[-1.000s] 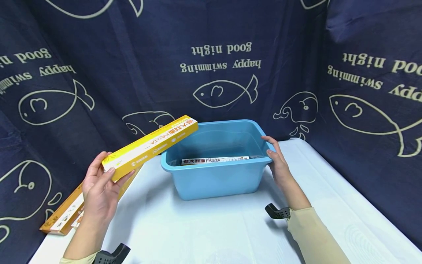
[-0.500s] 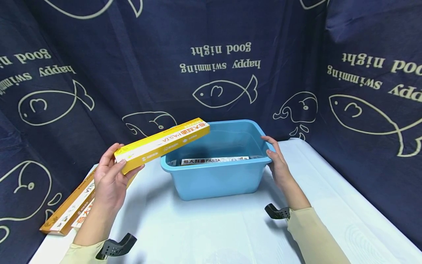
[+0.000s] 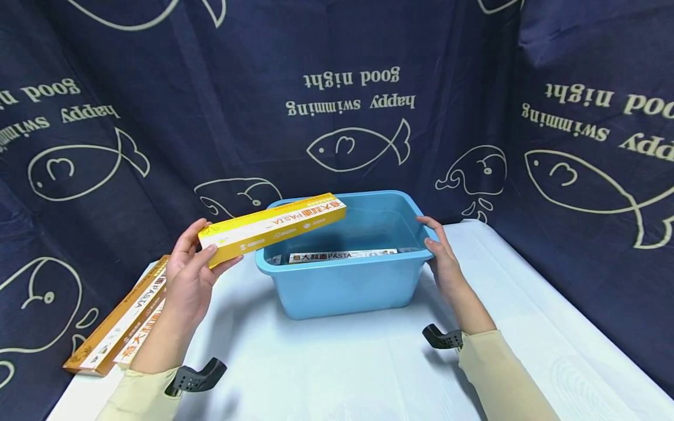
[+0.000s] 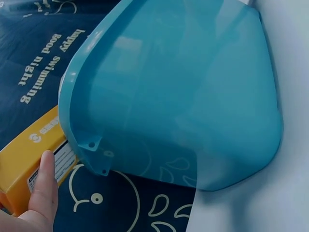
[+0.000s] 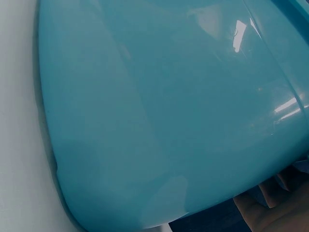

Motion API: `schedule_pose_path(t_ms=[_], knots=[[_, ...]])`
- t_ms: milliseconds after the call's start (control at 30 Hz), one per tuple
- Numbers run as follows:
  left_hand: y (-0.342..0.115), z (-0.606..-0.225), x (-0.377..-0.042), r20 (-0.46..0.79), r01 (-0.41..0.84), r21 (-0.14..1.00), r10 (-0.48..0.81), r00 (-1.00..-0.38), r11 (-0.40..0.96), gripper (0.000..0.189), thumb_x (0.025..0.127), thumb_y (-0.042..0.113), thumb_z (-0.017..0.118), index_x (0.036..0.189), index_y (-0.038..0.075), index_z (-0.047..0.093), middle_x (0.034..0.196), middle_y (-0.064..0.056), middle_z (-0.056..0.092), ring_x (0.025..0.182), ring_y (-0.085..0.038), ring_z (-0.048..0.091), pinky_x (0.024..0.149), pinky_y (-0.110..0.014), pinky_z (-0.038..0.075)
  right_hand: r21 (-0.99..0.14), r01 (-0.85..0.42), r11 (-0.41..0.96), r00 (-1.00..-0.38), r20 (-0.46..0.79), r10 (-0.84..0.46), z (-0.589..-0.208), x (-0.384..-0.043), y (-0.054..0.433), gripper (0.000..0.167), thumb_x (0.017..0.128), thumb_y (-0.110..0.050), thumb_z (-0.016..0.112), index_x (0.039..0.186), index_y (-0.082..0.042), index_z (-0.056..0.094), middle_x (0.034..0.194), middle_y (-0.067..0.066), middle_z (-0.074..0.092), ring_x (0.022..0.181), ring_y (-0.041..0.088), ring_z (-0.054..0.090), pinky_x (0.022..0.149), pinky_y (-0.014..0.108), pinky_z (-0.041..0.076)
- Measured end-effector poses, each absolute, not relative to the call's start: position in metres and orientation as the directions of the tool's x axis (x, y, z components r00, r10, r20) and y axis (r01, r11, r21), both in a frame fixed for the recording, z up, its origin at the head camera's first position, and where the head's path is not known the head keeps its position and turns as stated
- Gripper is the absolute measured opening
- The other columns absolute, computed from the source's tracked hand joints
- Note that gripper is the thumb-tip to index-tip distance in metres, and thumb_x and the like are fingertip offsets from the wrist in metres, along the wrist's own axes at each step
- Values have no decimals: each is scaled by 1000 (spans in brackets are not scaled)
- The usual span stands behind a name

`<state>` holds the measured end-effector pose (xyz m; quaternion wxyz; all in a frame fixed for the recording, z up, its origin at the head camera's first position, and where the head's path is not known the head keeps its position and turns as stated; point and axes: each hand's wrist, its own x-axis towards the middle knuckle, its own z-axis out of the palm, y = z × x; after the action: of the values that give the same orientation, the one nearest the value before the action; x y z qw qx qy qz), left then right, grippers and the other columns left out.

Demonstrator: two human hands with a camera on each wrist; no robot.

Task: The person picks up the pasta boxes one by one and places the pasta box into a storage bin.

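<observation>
A long yellow and white pasta box is held by its near end in my left hand, thumb on the front side. It slants up to the right, and its far end hangs over the left part of a blue plastic bin. In the left wrist view the yellow box shows beside the bin's rim. My right hand grips the bin's right rim, fingers over the edge. Inside the bin, another pasta box with a white face lies along the near wall.
Left of the bin, a brown pasta box and a white and orange one lie side by side on the white table, partly behind my left forearm. A dark blue curtain with fish prints hangs behind and at both sides.
My left hand has moved right with the yellow pasta box, whose far end has swung further over the bin and tilted flatter. The right hand stays on the rim.
</observation>
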<state>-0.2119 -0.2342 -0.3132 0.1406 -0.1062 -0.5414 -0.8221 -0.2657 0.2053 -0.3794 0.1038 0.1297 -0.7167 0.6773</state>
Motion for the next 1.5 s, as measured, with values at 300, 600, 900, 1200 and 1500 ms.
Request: schedule_pose_path(t_ms=[300,600,900,1200,1500], knots=[[-227,-307,-217,300,319,901,-109,-948,-294,49,100,6,54,147,17,42,138,1,39,122,-20,55,82,-37,60,-943,-327,55,-945,324,-50,-378,-265,204,55,97,-30,34,152,-26,30,167,4,12,153,38,12,118,74,6],[-218,-303,-226,259,279,934,-115,-959,-224,50,100,7,55,148,19,43,139,6,38,127,-21,50,80,-36,61,-944,-327,49,-944,325,-49,-377,-265,204,55,97,-30,34,151,-27,30,167,4,13,153,38,14,118,73,7],[-217,-298,-233,260,275,950,-112,-959,-149,52,100,6,54,149,19,43,138,6,37,125,-21,49,77,-35,61,-941,-334,52,-942,331,-46,-377,-265,203,56,96,-30,34,152,-26,30,166,5,14,152,38,15,117,73,8],[-215,-290,-243,260,263,964,-77,-963,-42,57,99,8,55,152,22,39,145,4,30,131,-34,44,81,-40,60,-945,-324,42,-946,322,-44,-378,-264,204,55,97,-30,34,152,-26,30,166,5,14,153,37,15,118,72,7],[-206,-276,-254,208,206,976,-17,-978,72,59,100,7,53,155,20,36,156,-9,24,137,-39,37,79,-38,60,-943,-328,56,-945,326,-44,-379,-265,205,56,97,-31,34,152,-27,30,167,4,13,153,38,14,118,73,7]])
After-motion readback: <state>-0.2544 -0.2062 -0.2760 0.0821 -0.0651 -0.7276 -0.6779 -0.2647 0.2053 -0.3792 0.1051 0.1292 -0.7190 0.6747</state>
